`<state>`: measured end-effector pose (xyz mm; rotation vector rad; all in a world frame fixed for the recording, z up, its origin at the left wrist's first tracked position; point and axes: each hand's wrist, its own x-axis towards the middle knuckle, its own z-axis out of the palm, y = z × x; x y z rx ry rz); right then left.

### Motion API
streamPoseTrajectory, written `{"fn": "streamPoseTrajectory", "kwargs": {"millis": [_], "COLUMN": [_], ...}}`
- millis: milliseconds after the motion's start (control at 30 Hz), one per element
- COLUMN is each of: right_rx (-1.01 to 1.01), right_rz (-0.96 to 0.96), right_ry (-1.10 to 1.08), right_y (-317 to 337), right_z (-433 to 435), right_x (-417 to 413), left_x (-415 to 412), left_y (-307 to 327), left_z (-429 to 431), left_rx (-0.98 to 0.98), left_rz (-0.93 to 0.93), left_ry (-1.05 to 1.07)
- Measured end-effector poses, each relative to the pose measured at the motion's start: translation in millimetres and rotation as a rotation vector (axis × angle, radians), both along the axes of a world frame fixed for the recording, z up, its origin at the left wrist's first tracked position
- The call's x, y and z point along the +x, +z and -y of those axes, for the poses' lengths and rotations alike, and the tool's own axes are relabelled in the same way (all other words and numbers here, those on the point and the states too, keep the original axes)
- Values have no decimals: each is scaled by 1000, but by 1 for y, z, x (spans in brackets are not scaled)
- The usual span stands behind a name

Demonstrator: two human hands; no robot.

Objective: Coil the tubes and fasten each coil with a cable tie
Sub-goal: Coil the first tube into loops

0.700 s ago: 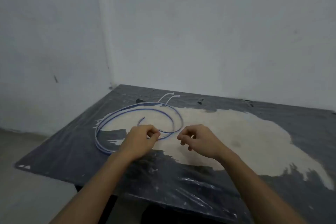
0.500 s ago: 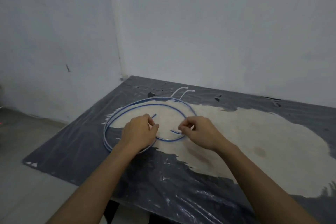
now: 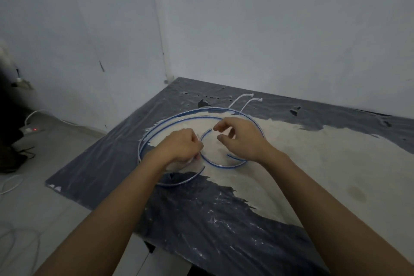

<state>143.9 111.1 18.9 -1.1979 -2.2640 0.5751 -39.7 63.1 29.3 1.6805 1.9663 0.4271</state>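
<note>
A: Left margin first. What is there?

B: Grey floor (image 3: pixel 44 208), with loose white leads and a power strip (image 3: pixel 30 129) showing a red light, near the wall.

A: Work surface?

B: A table under a dark plastic sheet (image 3: pixel 201 219), pushed into the room corner.

A: Location of the tube?

B: The tube (image 3: pixel 224 166), clear with a blue stripe, lies flat on the sheet at the table's left half. It forms a wide outer loop and a smaller inner curl, and both hands are over it.

A: Left hand?

B: The left hand (image 3: pixel 181 148) is knuckles up with its fingers curled tight. It grips the tube where the inner curl meets the outer loop. Something pale shows at the fingertips, but I cannot tell what it is.

A: Right hand?

B: The right hand (image 3: pixel 240 139) is over the inner curl with its fingers loosely bent and spread, thumb apart from forefinger and nothing between them. The forefinger tip is at the tube's free end. I cannot tell whether they touch.

A: Fasteners?

B: Two white cable ties (image 3: pixel 255 99) lie just beyond the outer loop, apart from both hands.

A: Farther right?

B: A large pale worn patch (image 3: pixel 313 152) on the sheet.
</note>
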Motion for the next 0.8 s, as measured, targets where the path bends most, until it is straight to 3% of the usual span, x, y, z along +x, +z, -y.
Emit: {"fn": "streamPoseTrajectory", "kwargs": {"millis": [133,333,533,600,700,800], "right_rx": [91,318,447,268,-262,-472], "right_rz": [85,-137,-297,-465,-650,-858], "right_ry": [95,-6,-184,-255,-91,84], "right_y": [1,40,76,87,100,108], "right_z": [2,13,23,36,53,63], "right_x": [-11,3,33,37,34,29], "left_x": [3,4,29,48,80,101], "left_y": [20,65,108,127,154,168], "left_z": [2,14,14,14,17,9], "left_rx": [105,367,508,507,352,366], "left_rz": [176,97,179,355,828,814], "left_ry": [11,-155,-278,-246,-234,-207]}}
